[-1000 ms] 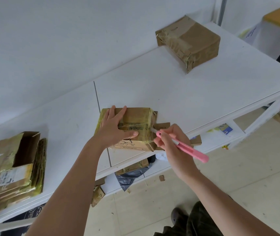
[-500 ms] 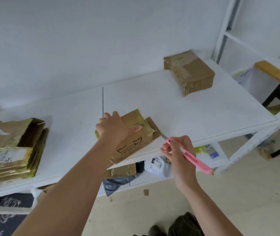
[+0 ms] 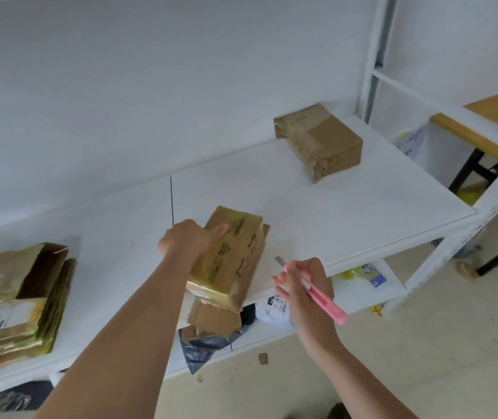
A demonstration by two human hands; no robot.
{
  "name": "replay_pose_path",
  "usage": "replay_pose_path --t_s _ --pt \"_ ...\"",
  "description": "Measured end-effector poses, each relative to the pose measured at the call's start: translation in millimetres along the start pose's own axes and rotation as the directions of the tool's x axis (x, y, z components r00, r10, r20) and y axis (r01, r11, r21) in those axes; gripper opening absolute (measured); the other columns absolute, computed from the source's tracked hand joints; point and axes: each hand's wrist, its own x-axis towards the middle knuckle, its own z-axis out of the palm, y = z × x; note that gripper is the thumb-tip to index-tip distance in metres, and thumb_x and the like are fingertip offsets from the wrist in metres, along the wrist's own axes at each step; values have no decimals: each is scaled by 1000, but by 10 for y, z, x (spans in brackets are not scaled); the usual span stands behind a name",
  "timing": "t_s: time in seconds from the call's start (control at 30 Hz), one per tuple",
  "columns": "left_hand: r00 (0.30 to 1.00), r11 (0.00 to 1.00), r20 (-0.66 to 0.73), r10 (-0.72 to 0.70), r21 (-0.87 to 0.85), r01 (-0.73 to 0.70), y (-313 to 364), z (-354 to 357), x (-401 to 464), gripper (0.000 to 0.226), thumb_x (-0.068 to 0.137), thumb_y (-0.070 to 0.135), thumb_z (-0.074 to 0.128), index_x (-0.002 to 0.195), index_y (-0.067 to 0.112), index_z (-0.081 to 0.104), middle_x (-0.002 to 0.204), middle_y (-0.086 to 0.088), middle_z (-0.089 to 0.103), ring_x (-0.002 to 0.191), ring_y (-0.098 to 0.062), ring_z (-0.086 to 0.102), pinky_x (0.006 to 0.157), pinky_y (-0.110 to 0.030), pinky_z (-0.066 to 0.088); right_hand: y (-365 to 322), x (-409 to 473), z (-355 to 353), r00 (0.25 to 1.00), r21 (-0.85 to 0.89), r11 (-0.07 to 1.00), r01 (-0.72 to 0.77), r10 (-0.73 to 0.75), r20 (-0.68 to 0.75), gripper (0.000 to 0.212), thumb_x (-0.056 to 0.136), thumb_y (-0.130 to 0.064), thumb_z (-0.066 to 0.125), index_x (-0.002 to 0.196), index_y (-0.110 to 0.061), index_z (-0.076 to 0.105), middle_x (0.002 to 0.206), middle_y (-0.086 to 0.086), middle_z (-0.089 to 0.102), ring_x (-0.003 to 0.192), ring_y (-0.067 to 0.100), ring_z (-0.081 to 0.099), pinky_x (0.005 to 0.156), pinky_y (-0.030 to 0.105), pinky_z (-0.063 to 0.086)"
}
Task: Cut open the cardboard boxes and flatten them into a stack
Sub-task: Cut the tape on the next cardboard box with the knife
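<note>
White shelf point(image 3: 347, 213) – two boxes: left hand point(image 3: 185, 240) grips one point(image 3: 231, 258); right hand point(image 3: 303, 285) grips pink cutter point(image 3: 317, 293).

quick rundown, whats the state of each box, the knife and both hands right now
box in hand: taped, tilted, sticking out past the table edge
far box: taped shut, resting on the table
flattened boxes: stacked at the table's left end
pink utility knife: blade out, clear of the box
left hand: grips the box in hand
right hand: grips the knife
</note>
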Motion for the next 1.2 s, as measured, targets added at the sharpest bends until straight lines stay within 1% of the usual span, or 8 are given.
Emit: replay_pose_path --t_s 0.13,0.27,0.33,0.4,0.53,0.63,0.73,1.2 --pt "978 900 193 -85 -406 158 -41 120 -114 66 94 59 50 127 2 46 95 -22 68 52 -32 70 60 -43 62 131 64 164 996 -90 992 85 -86 -1 14 101 -27 52 93 -16 51 84 -4 69 79 13 69 75 46 58" --pt "957 680 282 -66 -689 249 -188 182 -226 68 101 40 46 150 33 -1 130 -33 51 50 -38 68 45 -42 57 133 145 271 977 -93 975 202 -207 -49 11 102 -21 51 91 -23 49 76 0 62 64 26 60 60 57 50" --pt "974 754 227 -22 -636 165 -307 254 -277 66 102 41 44 151 39 0 133 -29 51 58 -36 71 50 -39 58 92 198 333 980 -50 980 192 -195 -44 10 103 -16 50 92 -17 49 74 2 62 62 26 61 58 54 50" --pt "997 939 74 4 -343 21 -405 278 -325 64 99 50 44 151 41 7 139 -19 43 91 -40 69 77 -46 57 47 255 381 987 17 987 163 -163 -12 10 102 -9 48 92 -10 48 73 -1 64 62 17 62 59 45 52" --pt "948 959 -146 283 27 -282 -405 246 -308 64 97 55 46 152 47 15 162 -7 4 148 -40 11 117 -61 14 -17 462 378 996 130 991 -15 4 84 9 101 -7 50 92 -6 49 81 1 67 75 8 68 76 41 58" --pt "885 894 132 446 -113 -433 -362 327 -301 84 86 69 53 152 53 3 163 6 -21 149 -26 -23 117 -54 -14 -77 631 353 987 194 972 -135 114 117 5 101 -6 50 96 -5 50 96 17 67 97 13 69 86 44 59" --pt "866 893 220 450 -138 -429 -403 408 -294 107 74 71 65 148 55 -10 158 6 -33 144 -25 -34 115 -52 -19 -101 655 259 992 196 974 -112 100 72 5 101 -5 49 96 -4 51 97 20 64 101 17 67 78 38 61" --pt "906 925 191 377 -28 -379 -276 324 -416 93 81 74 55 151 54 -3 164 5 -15 149 -28 -11 117 -56 6 177 528 187 990 121 983 -138 136 23 5 100 -9 53 96 -8 54 84 7 69 89 21 69 85 49 59"
